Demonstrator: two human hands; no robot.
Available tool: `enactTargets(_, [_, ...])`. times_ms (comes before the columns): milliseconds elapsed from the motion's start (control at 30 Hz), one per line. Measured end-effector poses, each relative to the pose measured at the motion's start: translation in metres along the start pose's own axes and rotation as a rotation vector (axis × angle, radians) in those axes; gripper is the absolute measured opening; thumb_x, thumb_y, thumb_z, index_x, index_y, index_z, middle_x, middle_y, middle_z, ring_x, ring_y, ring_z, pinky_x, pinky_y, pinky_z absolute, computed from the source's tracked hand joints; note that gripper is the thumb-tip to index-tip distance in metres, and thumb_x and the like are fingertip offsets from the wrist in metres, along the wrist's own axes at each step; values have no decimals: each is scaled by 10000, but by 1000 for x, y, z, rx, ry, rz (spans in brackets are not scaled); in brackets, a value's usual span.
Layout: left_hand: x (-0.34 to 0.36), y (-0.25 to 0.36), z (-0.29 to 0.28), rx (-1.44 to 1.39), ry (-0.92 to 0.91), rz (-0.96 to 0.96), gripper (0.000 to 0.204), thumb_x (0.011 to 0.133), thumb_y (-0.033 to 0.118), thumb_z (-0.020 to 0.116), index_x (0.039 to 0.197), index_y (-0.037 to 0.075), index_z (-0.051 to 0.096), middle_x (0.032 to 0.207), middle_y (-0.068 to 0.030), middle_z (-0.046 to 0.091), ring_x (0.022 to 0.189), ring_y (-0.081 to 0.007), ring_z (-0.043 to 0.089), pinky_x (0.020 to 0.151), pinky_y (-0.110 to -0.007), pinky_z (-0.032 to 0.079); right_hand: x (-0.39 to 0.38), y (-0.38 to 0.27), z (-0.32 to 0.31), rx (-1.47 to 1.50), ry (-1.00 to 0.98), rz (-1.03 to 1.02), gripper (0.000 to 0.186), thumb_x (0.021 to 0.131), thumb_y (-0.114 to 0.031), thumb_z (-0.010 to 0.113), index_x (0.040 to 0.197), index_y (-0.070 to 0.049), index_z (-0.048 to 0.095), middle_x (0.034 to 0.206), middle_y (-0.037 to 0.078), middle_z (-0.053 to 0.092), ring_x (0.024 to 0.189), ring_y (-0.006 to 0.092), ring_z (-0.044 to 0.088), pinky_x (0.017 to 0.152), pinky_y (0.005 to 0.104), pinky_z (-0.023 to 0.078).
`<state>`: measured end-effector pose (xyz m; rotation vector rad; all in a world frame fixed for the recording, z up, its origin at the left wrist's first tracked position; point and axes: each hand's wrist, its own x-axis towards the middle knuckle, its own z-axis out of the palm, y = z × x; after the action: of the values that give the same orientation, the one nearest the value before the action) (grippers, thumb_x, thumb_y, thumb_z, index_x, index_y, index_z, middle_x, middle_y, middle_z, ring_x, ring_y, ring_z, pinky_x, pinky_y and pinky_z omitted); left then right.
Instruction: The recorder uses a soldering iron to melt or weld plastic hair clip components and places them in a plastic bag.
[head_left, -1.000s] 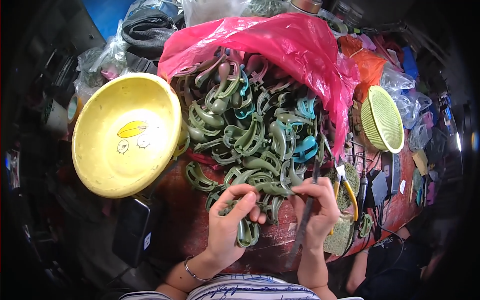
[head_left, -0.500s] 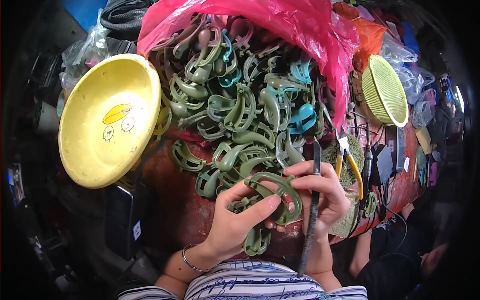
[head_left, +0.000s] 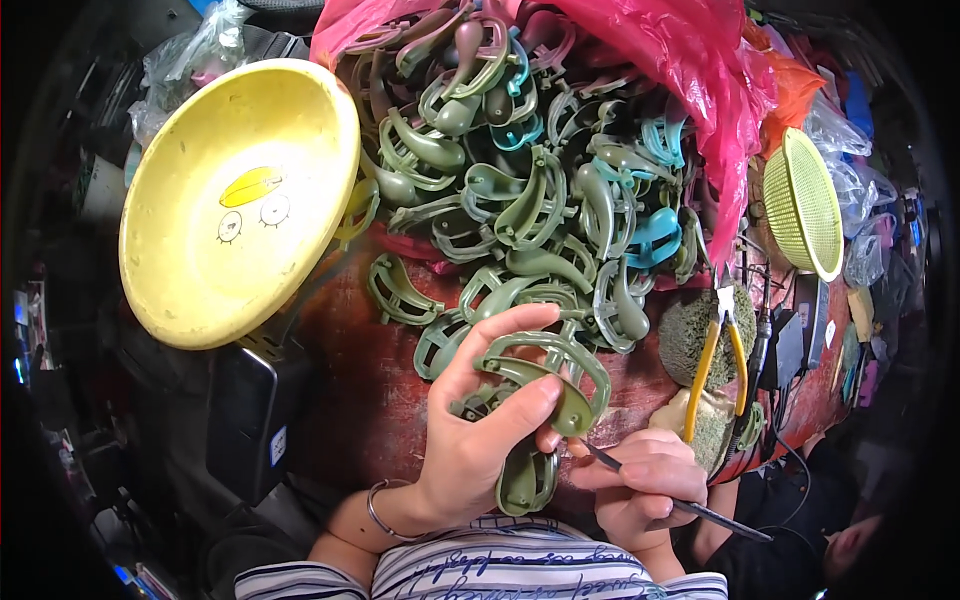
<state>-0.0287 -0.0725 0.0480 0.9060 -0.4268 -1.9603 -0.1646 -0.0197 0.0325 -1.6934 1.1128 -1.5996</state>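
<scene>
a pile of green and teal plastic frames [head_left: 540,190] lies on the red surface [head_left: 370,400] under a pink bag [head_left: 690,70], with a yellow bowl [head_left: 235,200] at its left. the left hand [head_left: 480,440] is closed on 1 green frame [head_left: 545,375] just below the pile. the right hand [head_left: 640,485] grips a thin dark tool [head_left: 680,500], tip at that frame.
</scene>
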Motion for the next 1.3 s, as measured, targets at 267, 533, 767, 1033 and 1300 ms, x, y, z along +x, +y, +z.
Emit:
enactTargets(267, [-1, 1, -1, -82, 9, -15, 371, 776, 4, 496, 1126, 12, 374, 812, -126, 510, 541, -103, 441, 508, -320, 472, -1, 1, -4, -38, -41, 51, 217, 873, -240, 494, 917, -30, 529, 696, 93, 634, 576, 196, 612, 472, 277, 469])
enactTargets(533, [0, -1, 0, -100, 27, -29, 365, 771, -6, 493, 1116, 0, 375, 802, -137, 502, 529, -109, 439, 492, -319, 468, -3, 0, -5, -104, 4, 74, 232, 882, -262, 471, 970, -49, 498, 689, 76, 634, 582, 197, 603, 483, 278, 471])
enactTargets(767, [-3, 0, 0, -86, -8, -33, 371, 770, -8, 488, 1123, -4, 374, 781, -136, 511, 520, -114, 428, 487, -314, 443, -3, -2, -3, -11, 23, 80, 235, 867, -269, 504, 891, -40, 550, 675, 74, 629, 586, 201, 604, 495, 285, 477])
enactTargets(1033, [-4, 4, -4, -288, -47, -143, 381, 771, -17, 471, 1140, -15, 375, 807, -136, 518, 536, -117, 436, 503, -315, 444, -7, -8, -7, -50, -110, 49, 374, 641, 40, 609, 1006, -18, 553, 864, 127, 607, 702, 221, 603, 563, 309, 491])
enactTargets(1300, [-11, 0, 1, -85, 121, -8, 444, 837, 63, 411, 1270, 16, 322, 943, -69, 519, 538, -33, 404, 442, -151, 386, 6, 6, -16, -47, 189, 6, 255, 813, -21, 523, 1062, 34, 521, 770, 116, 593, 618, 185, 575, 526, 260, 464])
